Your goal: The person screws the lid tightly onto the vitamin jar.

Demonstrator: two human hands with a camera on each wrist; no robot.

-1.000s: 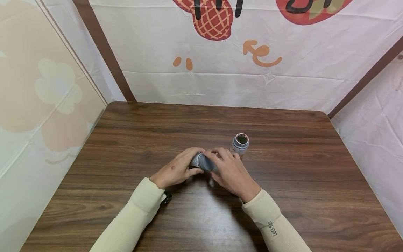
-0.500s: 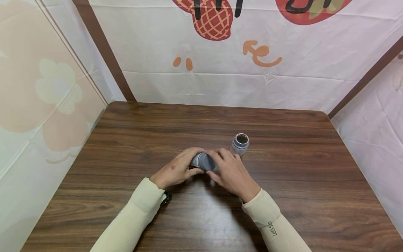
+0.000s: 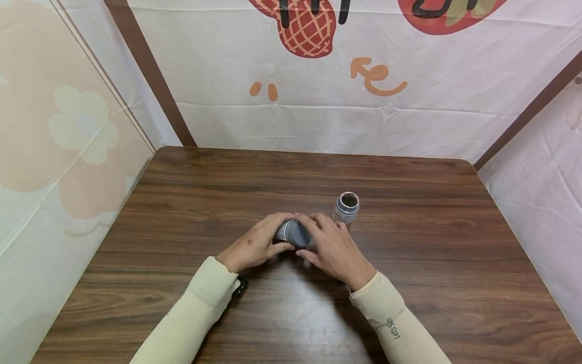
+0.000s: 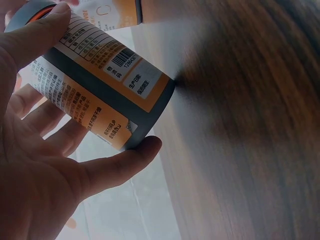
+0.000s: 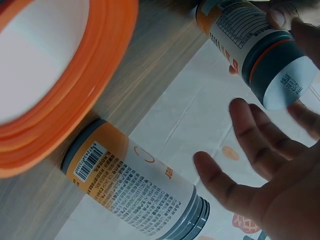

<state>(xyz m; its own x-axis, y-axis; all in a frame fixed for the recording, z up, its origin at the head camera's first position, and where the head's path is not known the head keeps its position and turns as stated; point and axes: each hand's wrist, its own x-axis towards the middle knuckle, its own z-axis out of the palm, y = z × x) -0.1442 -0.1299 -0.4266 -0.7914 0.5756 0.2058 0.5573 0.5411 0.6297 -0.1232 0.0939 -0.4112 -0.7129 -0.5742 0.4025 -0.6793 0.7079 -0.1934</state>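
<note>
My left hand grips a supplement bottle with an orange and white label. Tilted towards my right, it has its lower edge at or very near the tabletop. My right hand holds the dark grey cap of that bottle between thumb and index finger, its other fingers spread away from it in the right wrist view. A second, similar bottle stands uncapped just beyond the right hand, its mouth facing up. Close to the right wrist camera is an orange ring with a white inside, cut off by the frame.
The wood-grain table runs back to a printed fabric backdrop. Fabric walls also stand at the left and right. A dark band sits at the left cuff.
My right thumb and index finger have shifted around the cap, and more of the cap's top shows. The left hand and the uncapped bottle stay in place.
</note>
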